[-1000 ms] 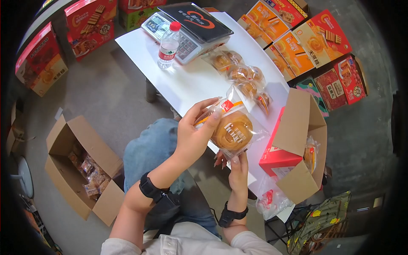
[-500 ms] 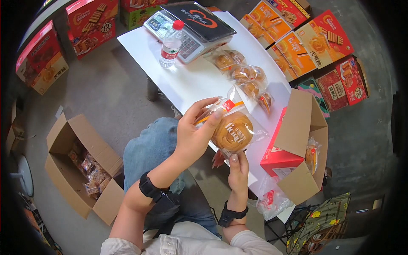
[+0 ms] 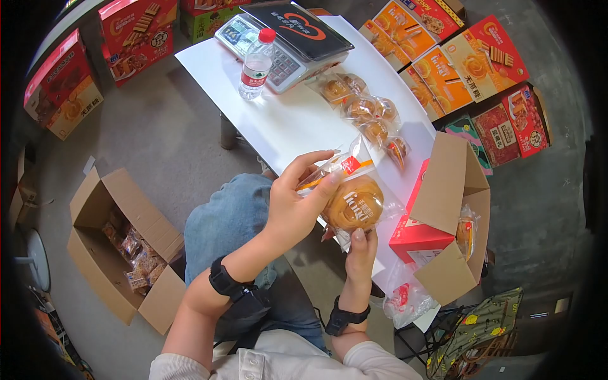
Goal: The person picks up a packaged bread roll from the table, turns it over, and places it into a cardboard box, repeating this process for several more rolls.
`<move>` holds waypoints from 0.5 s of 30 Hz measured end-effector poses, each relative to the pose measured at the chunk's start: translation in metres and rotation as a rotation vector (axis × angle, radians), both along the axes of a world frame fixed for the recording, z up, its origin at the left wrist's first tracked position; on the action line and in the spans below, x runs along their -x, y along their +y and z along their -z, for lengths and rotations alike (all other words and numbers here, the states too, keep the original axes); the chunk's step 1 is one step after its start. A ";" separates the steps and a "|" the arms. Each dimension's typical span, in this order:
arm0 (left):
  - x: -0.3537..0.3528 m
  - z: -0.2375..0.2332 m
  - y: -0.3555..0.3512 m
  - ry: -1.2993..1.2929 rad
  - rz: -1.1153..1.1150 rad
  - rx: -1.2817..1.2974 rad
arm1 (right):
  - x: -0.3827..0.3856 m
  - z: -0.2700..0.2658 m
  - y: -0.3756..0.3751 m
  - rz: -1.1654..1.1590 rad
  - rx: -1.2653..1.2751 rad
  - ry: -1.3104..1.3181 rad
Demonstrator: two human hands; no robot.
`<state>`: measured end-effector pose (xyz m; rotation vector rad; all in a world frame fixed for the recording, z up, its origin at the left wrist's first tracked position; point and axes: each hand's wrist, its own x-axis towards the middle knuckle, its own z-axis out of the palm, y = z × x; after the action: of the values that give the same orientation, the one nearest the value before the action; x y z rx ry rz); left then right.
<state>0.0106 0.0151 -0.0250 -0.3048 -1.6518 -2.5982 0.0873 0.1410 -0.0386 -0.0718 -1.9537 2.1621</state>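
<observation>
Both my hands hold one clear-wrapped round golden bun [image 3: 354, 202] above the near edge of the white table [image 3: 285, 120]. My left hand [image 3: 296, 201] grips the packet's upper left side, fingers curled over its orange-and-red printed top. From below, my right hand [image 3: 361, 253] pinches the packet's lower edge with thumb up. Several more wrapped buns [image 3: 366, 120] lie in a row on the table beyond. An open cardboard box with a red side [image 3: 443, 215] stands to the right, with a wrapped bun showing inside.
A digital scale [image 3: 288, 38] and a water bottle [image 3: 254, 63] stand at the table's far end. An open carton of small snack packs [image 3: 123, 244] sits on the floor at left. Red and orange snack boxes [image 3: 468, 69] lie around on the floor.
The bun packet has tilted and shifted slightly right and down in my hands. My right hand has moved a little to the right under it.
</observation>
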 end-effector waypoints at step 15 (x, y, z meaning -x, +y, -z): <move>0.018 0.004 -0.014 0.006 0.401 0.022 | -0.003 0.003 0.017 0.299 -0.094 0.120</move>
<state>-0.0069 0.0016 -0.0291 -0.7114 -1.7753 -2.8463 0.0902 0.1579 -0.0418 -0.2001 -1.8415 1.8399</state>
